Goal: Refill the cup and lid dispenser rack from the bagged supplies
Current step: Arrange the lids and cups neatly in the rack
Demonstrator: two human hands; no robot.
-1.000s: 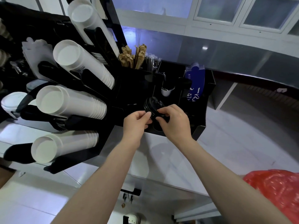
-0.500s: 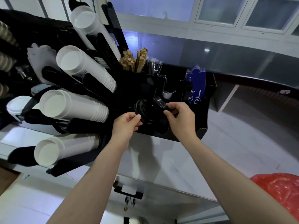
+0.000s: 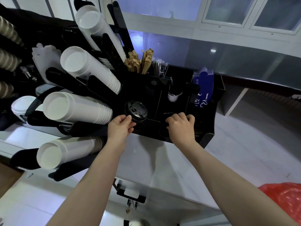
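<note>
I see the stack of black lids (image 3: 136,111) at the front slot of the black rack (image 3: 210,111), pinched by my left hand (image 3: 121,128). My right hand (image 3: 180,126), on that stack half a second ago, now curls at the neighbouring slot; whether it holds anything I cannot tell.

White marble-look desk (image 3: 162,162), glossy, running left to right under the window. Black dispenser rack (image 3: 210,128) stands directly on it, toward the back, filling the left and middle. Red plastic bag (image 3: 283,198) at the near right edge; cannot tell whether it rests on the desk. Drawer handle (image 3: 132,194) on the desk front below.
</note>
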